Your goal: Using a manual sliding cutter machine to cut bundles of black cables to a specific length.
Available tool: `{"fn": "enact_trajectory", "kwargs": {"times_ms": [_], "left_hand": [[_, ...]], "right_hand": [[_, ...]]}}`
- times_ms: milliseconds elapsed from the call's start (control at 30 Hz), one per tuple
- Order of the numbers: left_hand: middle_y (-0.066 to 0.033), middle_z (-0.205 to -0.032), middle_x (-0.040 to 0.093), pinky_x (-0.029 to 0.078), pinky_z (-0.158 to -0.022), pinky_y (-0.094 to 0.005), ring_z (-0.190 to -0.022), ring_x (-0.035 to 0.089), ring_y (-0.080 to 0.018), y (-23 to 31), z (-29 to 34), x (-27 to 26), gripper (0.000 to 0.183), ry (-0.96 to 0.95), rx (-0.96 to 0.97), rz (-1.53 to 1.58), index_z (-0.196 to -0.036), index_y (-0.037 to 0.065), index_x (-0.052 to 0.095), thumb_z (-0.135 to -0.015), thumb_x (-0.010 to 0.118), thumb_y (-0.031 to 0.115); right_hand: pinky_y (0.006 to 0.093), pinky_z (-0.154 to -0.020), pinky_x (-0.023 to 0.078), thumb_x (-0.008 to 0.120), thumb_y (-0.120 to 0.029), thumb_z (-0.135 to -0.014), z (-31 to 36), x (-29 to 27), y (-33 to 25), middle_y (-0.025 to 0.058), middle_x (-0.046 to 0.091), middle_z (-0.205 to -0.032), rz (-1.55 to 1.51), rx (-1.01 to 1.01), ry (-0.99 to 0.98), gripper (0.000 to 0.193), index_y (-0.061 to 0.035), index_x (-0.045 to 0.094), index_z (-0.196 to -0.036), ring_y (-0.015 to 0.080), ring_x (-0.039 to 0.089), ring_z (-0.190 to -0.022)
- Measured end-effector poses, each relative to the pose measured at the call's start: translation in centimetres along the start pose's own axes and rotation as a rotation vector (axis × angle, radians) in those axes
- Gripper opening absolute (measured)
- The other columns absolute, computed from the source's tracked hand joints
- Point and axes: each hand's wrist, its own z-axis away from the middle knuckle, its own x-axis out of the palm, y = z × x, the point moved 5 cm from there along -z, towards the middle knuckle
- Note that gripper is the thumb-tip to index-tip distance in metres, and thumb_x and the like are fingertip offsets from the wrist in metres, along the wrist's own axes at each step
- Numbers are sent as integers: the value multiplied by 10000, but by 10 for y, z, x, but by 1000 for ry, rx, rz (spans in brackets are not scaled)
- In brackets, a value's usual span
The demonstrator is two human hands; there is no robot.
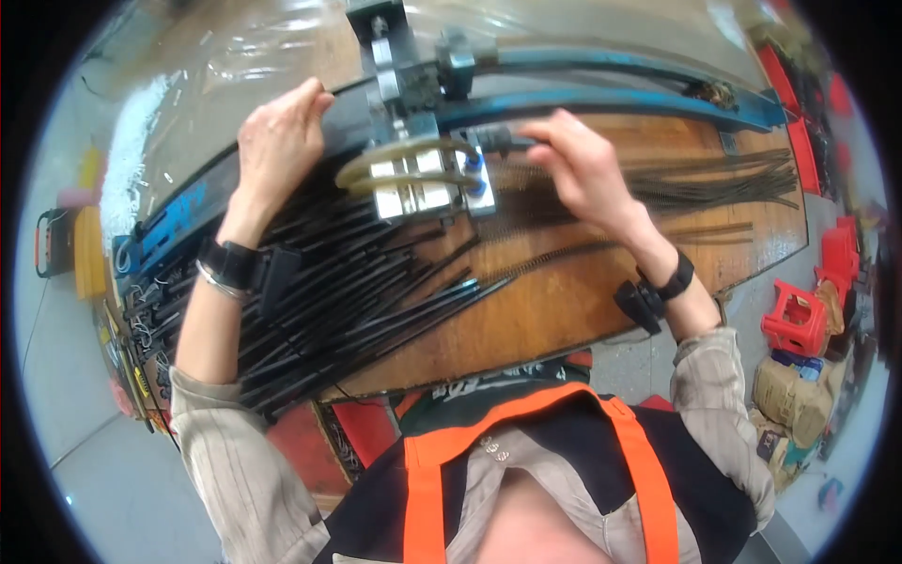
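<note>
My left hand (282, 141) is closed in a pinch beside the left end of a small metal fixture (413, 199); what its fingers hold, if anything, cannot be made out. Across the fixture, the thumb and fingers of my right hand (584, 167) close on a short dark handle-like piece (505, 138) at its right side. Yellowish hoses (376, 169) loop over the fixture's silver blocks, with blue fittings at their right. Below my left hand lies a thick bundle of long black rods (329, 301). Long thin coil springs (695, 183) spread out under and beyond my right hand.
Blue metal rails (601, 101) run along the far side of the wooden table (526, 320). A dark upright bracket (381, 28) rises behind the fixture. Plastic sheeting (254, 47) lies at the back. Red stools (797, 318) and brown packages (789, 395) stand on the floor at right.
</note>
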Motion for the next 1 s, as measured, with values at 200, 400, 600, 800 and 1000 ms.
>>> {"fn": "enact_trajectory", "kwargs": {"times_ms": [200, 400, 600, 800, 1000], "left_hand": [[-198, -895, 654, 499, -696, -485, -857, 627, -415, 5, -7, -7, 103, 102, 146, 5, -992, 73, 625, -945, 582, 154], [-147, -905, 640, 513, -718, -436, -826, 638, -356, -12, 11, -49, 143, 452, 321, -212, -1017, 38, 587, -882, 607, 80], [5, -813, 579, 386, -709, -399, -809, 580, -192, 91, 155, -40, 139, 83, 190, -26, -875, 168, 646, -772, 729, 210], [-3, -778, 546, 430, -670, -356, -777, 591, -195, 136, 213, -37, 166, 127, -124, 75, -936, 130, 629, -781, 686, 124], [-41, -698, 499, 481, -476, -364, -604, 584, -220, 138, 169, -59, 178, -52, -16, 118, -1034, 150, 648, -858, 658, 129]], "right_hand": [[341, -683, 491, 695, -176, -902, -1, -3, 8, 122, 628, -848, 4, 123, -78, 194, -20, 652, -1008, 249, 618, -782], [392, -804, 455, 788, -282, -773, 74, 46, -70, 75, 605, -884, 172, -192, -339, 292, -92, 650, -947, 271, 581, -930], [434, -819, 455, 806, -192, -712, 82, 64, -70, 76, 592, -907, 138, -255, -277, 308, -68, 634, -935, 304, 575, -948], [414, -723, 475, 771, -144, -777, 49, 55, -99, 100, 612, -840, 64, -347, -122, 221, -55, 665, -950, 315, 597, -862], [382, -617, 468, 691, -75, -858, 68, 4, -44, 113, 590, -772, 5, -71, -60, 98, -56, 690, -954, 292, 585, -719]]}}
